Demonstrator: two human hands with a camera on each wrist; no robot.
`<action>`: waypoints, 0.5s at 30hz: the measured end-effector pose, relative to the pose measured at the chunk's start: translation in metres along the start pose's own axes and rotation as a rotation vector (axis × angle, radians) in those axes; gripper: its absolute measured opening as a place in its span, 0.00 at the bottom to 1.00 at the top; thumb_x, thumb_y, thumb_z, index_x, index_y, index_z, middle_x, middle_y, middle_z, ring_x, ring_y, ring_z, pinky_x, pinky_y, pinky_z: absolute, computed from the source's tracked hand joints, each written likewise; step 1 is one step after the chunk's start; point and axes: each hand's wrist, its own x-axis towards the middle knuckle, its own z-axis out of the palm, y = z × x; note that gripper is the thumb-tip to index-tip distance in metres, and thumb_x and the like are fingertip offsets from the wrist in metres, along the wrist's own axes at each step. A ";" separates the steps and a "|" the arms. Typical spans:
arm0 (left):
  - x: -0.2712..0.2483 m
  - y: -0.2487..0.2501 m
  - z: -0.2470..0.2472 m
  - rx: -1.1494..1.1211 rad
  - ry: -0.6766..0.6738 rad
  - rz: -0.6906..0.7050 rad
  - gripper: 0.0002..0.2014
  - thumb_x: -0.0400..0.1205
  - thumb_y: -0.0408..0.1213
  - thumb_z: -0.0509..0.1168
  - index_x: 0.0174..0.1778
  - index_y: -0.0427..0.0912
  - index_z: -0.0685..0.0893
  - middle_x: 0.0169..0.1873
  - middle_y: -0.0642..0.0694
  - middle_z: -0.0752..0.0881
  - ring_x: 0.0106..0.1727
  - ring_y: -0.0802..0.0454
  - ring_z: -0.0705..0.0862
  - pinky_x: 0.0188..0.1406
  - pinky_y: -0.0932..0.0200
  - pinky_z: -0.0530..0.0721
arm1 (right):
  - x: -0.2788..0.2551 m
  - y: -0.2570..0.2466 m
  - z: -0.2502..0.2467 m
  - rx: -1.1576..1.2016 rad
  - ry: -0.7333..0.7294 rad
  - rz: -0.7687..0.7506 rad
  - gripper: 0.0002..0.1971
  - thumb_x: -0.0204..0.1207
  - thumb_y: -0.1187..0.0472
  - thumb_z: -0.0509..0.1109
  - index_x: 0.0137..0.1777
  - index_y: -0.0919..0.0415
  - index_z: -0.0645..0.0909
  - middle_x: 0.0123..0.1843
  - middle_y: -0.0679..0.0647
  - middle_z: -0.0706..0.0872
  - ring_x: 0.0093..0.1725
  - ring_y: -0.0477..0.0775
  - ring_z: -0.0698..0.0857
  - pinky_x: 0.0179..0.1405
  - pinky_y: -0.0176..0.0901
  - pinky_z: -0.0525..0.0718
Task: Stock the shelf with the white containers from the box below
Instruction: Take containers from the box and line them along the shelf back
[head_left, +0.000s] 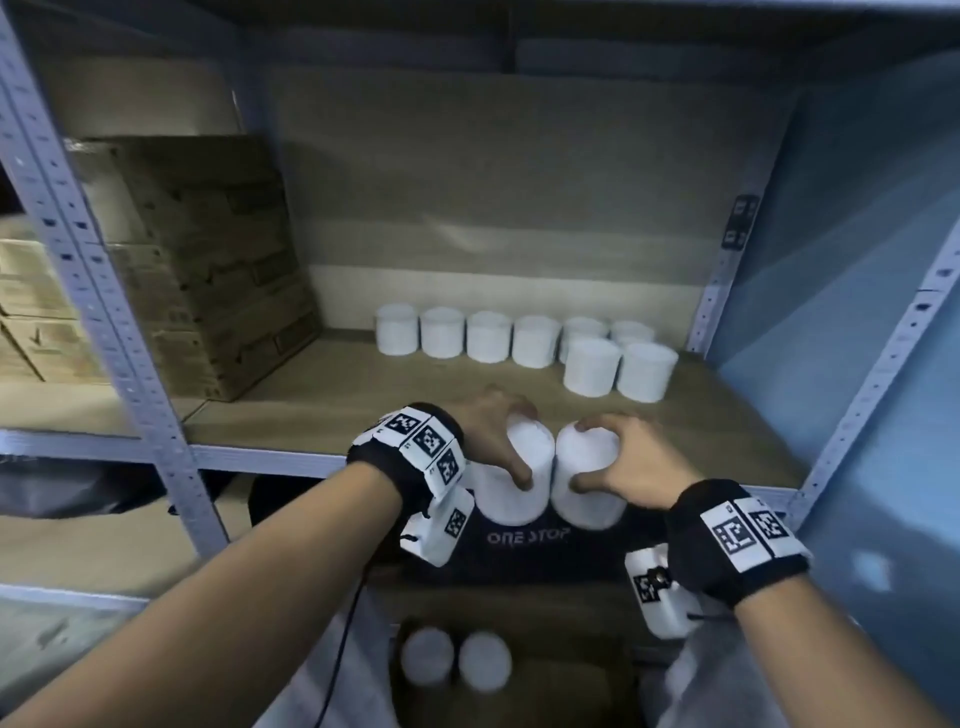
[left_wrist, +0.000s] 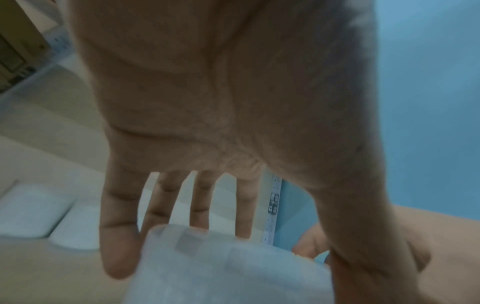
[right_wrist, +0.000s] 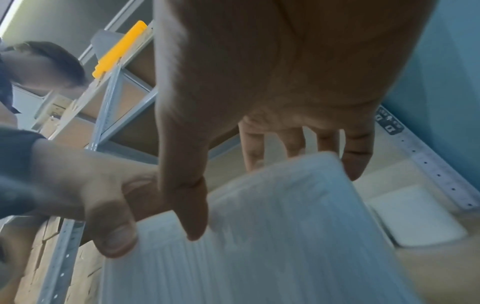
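Note:
My left hand grips a white cylindrical container from above, thumb on the near side and fingers over the far rim. My right hand grips a second white container the same way. The two containers touch side by side, held in the air at the front edge of the wooden shelf. The left wrist view shows the left container under my spread fingers; the right wrist view shows the ribbed right container. Two more white containers sit in the open box below.
Several white containers stand in rows at the back right of the shelf. Stacked cardboard boxes fill the shelf's left side. Grey metal uprights frame the bay, with a blue wall to the right.

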 end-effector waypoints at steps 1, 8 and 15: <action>0.000 -0.002 -0.008 -0.008 0.016 -0.006 0.41 0.61 0.53 0.79 0.72 0.55 0.73 0.68 0.51 0.78 0.66 0.49 0.78 0.62 0.51 0.82 | 0.005 -0.005 -0.003 0.005 0.016 -0.017 0.40 0.45 0.38 0.79 0.63 0.42 0.80 0.66 0.50 0.79 0.69 0.60 0.74 0.67 0.54 0.77; 0.013 -0.022 -0.030 0.018 0.118 -0.083 0.41 0.60 0.56 0.78 0.71 0.54 0.75 0.68 0.49 0.79 0.66 0.48 0.79 0.60 0.55 0.81 | 0.042 -0.024 -0.005 0.041 0.054 -0.037 0.34 0.55 0.47 0.83 0.65 0.47 0.82 0.69 0.51 0.79 0.70 0.57 0.72 0.65 0.45 0.75; 0.038 -0.043 -0.026 -0.009 0.155 -0.142 0.38 0.64 0.52 0.78 0.71 0.51 0.76 0.70 0.46 0.77 0.67 0.46 0.78 0.51 0.61 0.76 | 0.079 -0.028 0.014 0.066 0.031 -0.011 0.33 0.54 0.44 0.81 0.64 0.46 0.82 0.70 0.52 0.79 0.70 0.61 0.73 0.69 0.51 0.76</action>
